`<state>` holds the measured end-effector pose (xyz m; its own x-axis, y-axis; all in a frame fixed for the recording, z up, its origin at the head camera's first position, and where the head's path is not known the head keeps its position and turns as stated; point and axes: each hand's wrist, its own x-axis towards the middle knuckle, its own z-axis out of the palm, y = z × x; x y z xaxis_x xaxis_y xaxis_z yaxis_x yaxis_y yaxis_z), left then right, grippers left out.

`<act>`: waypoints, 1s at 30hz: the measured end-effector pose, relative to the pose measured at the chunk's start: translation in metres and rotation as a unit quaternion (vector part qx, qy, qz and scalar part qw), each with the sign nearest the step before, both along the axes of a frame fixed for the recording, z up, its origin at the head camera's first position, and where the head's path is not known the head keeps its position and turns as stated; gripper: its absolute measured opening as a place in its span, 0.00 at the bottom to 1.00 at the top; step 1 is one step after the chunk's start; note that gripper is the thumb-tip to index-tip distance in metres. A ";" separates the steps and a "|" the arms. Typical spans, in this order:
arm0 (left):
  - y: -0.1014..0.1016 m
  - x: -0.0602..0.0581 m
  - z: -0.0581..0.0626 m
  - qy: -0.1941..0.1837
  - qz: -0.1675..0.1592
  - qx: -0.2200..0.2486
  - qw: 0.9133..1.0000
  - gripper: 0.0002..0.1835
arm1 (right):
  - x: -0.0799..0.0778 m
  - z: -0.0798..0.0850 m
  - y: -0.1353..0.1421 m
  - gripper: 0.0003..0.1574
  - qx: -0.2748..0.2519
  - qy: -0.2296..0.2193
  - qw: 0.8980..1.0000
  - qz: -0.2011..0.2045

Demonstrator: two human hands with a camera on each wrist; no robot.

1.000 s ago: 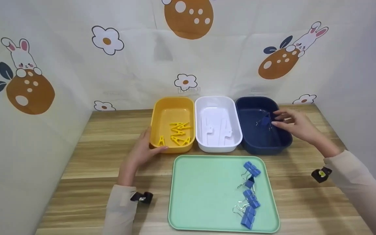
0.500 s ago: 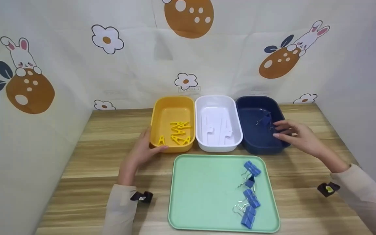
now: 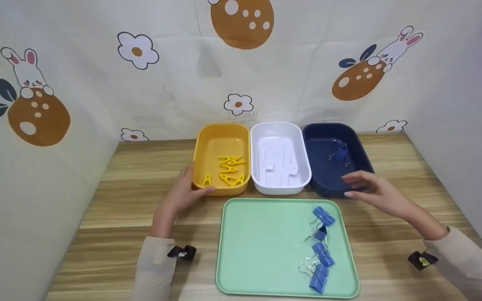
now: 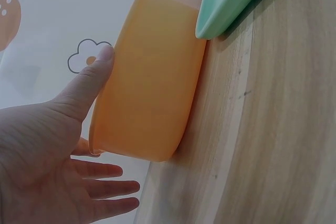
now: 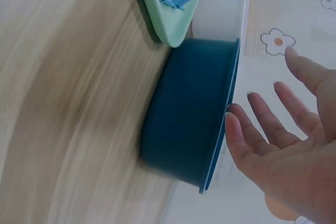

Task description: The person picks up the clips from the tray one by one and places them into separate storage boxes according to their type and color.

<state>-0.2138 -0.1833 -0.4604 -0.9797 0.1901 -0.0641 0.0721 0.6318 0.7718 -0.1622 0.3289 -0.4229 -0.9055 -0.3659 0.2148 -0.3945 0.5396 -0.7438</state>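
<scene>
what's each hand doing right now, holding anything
Left hand: open, thumb and fingers resting against the yellow bin, gripping nothing.
Right hand: open and empty, over the near end of the dark blue bin.

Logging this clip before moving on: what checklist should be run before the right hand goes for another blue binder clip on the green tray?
1. Right hand holds nothing, fingers relaxed: ok.
2. Blue metal binder clips lie within view on the mint-green plastic tray: ok.
3. Dark blue plastic bin has room, holding one clip: ok.
4. Left hand steadies the yellow plastic bin, thumb on its wall: ok.
5. Clips' wire handles untangled from each other: cannot tell.
6. White plastic bin free of blue clips: ok.
</scene>
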 end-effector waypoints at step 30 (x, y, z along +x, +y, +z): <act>0.000 0.000 0.001 -0.004 0.007 -0.008 1.000 0.59 | 0.025 -0.020 -0.020 0.23 -0.004 -0.062 0.994 0.088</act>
